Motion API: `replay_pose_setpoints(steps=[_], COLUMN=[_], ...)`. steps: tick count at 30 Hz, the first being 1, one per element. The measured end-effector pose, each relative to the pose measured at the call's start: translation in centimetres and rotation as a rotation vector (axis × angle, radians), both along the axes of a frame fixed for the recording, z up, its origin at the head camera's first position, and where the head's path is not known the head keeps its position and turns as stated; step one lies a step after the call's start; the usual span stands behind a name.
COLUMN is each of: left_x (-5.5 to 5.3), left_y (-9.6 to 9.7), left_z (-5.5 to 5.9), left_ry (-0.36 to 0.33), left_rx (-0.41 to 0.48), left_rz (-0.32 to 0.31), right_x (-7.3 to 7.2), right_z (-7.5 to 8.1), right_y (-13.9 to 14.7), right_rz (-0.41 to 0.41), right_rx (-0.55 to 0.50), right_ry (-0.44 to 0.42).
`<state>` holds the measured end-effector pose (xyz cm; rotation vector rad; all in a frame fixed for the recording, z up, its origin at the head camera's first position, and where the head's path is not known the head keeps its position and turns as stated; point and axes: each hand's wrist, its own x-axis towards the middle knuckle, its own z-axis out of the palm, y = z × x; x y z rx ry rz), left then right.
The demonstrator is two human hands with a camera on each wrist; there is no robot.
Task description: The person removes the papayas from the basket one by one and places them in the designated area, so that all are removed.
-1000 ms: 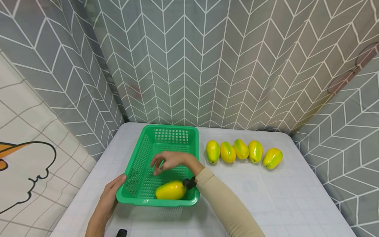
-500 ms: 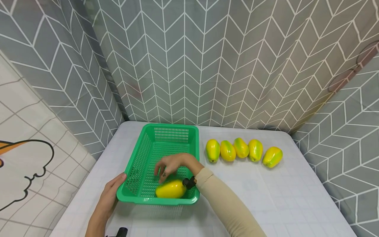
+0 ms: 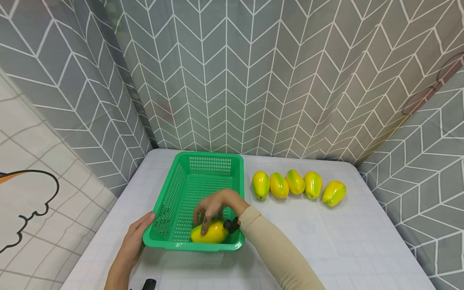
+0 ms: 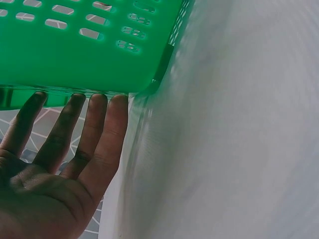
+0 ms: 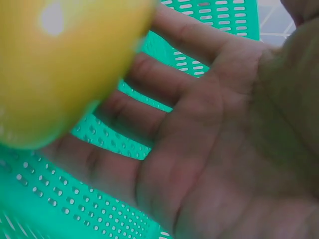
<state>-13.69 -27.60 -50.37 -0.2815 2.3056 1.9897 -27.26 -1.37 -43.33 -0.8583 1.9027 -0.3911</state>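
Observation:
A long green mesh basket point(image 3: 164, 193) stands on the left part of the white table. At its near-left corner my left hand point(image 3: 132, 239) holds the rim; the left wrist view shows the fingers point(image 4: 113, 124) with their tips against the green plastic, thumb hidden. Inside, near the front wall, lies a glossy yellow papaya point(image 3: 217, 233). Over it my right hand point(image 3: 214, 207) reaches down, thumb on the near side and fingers on the far side. Close up in the right wrist view, the fingers point(image 5: 169, 84) go around the papaya point(image 5: 65, 74), the palm apart from it.
To the right of the basket several yellow-green papayas point(image 3: 279, 185) lie in a loose row, the last papaya point(image 3: 334, 193) slightly apart. Grey patterned curtains point(image 3: 224, 80) enclose the table point(image 3: 326, 249) at the back and sides. A black object point(image 3: 149, 284) shows at the bottom edge.
My right hand has moved down and toward the near end of the basket, from above the bottom onto the papaya. My left hand stays on the rim.

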Motion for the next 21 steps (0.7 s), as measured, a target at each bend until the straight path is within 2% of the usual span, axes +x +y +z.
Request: replay_pose_setpoints(steps=[9, 21], left_x=[-0.16, -0.23], left_y=[-0.12, -0.3], left_z=[-0.27, -0.56], left_ry=[-0.002, -0.009], left_rx=[0.01, 0.006], left_rz=[0.002, 0.004], right_x=[0.07, 0.32], right_z=[0.1, -0.13], right_y=[-0.03, -0.2], right_rz=[0.022, 0.025], right_rx=[0.052, 0.059], right_ry=[-0.03, -0.051])
